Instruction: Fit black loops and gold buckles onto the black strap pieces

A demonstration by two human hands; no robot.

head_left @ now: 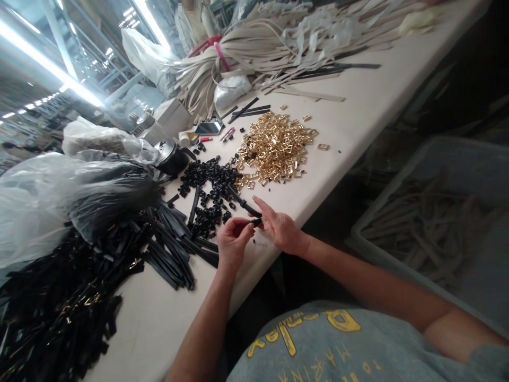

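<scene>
A narrow black strap slants over the near edge of the cream table. My right hand grips its near end, forefinger stretched along it. My left hand pinches the strap's tip, thumb and fingers closed on it. Just beyond my hands lies a heap of small black loops, and behind that a heap of gold buckles. A pile of black straps lies to the left of my left hand.
Clear plastic bags cover more black straps at far left. Cream straps are bundled at the back, with a phone and a metal lid nearby. A grey bin of straps stands right of the table.
</scene>
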